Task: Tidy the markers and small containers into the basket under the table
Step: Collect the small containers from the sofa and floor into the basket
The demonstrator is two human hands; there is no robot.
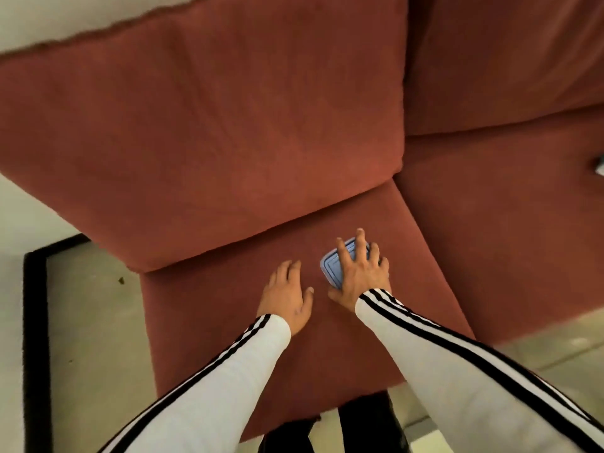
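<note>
A small blue-lidded container (331, 268) lies on the red sofa seat (228, 338), near the back cushion. My right hand (358, 273) is spread over its top, fingers curled around its far and right edges, thumb on the seat at its near side. To the left of it, my left hand (287, 294) rests flat on the seat with fingers apart and nothing in it. Most of the container is hidden under my right hand. No markers or basket are in view.
A large red back cushion (212, 125) leans behind the seat, a second sofa section (490, 240) extends right. A grey object (599, 166) pokes in at the right edge. A dark-edged rug (36, 338) lies on the floor at left.
</note>
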